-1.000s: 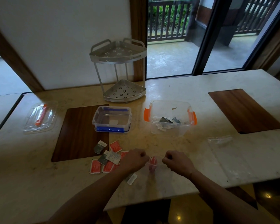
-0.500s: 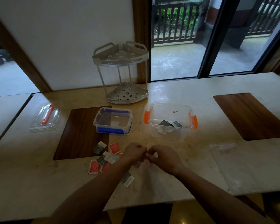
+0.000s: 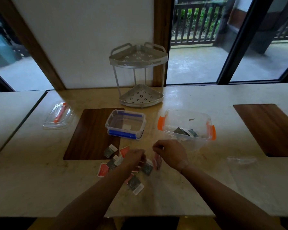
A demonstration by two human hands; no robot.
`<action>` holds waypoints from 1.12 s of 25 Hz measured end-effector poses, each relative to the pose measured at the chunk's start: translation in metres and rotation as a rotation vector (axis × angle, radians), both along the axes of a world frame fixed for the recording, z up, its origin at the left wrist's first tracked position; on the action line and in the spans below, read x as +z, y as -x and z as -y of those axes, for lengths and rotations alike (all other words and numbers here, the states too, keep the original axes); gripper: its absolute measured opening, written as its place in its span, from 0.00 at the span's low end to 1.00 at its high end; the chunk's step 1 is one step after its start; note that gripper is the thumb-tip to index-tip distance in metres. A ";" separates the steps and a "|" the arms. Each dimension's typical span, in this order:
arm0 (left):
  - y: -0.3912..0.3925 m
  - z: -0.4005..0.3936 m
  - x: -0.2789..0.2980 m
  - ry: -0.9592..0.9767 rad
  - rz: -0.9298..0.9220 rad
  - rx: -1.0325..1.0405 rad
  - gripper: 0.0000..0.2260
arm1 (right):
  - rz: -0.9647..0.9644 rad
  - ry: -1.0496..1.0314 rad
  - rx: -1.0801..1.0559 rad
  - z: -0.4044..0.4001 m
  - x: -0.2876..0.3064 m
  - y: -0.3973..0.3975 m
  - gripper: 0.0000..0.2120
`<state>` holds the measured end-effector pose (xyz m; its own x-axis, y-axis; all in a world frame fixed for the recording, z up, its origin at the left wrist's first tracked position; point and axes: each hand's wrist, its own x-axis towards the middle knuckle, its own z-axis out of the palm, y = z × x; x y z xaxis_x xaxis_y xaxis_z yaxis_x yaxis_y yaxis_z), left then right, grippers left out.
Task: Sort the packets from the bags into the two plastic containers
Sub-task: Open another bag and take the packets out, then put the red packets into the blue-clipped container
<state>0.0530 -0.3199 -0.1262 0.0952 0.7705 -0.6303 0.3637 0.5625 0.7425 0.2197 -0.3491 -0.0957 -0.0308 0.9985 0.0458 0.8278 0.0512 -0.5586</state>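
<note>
Both hands work low over the bench [image 3: 198, 188]; my right hand [image 3: 170, 152] pinches a red packet [image 3: 157, 161] hanging just below it; my left hand [image 3: 134, 157] is clenched over scattered packets [image 3: 111, 163].

Both forearms reach forward, converging. Left hand [image 3: 134, 158] curled, knuckles up, fingers pinched. Right hand [image 3: 170, 152] just beside it, raised, fingertips pinched.

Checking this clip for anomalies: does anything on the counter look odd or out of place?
Mostly no. Red and dark packets lie scattered loose near the hands, expected mid-sort. The blue-clipped container holds only a pale patch, unclear what, while the orange-handled container has dark packets.
</note>
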 end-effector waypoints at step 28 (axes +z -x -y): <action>0.166 -0.176 -0.003 0.023 0.256 0.175 0.11 | -0.151 0.123 -0.191 -0.182 -0.016 0.119 0.04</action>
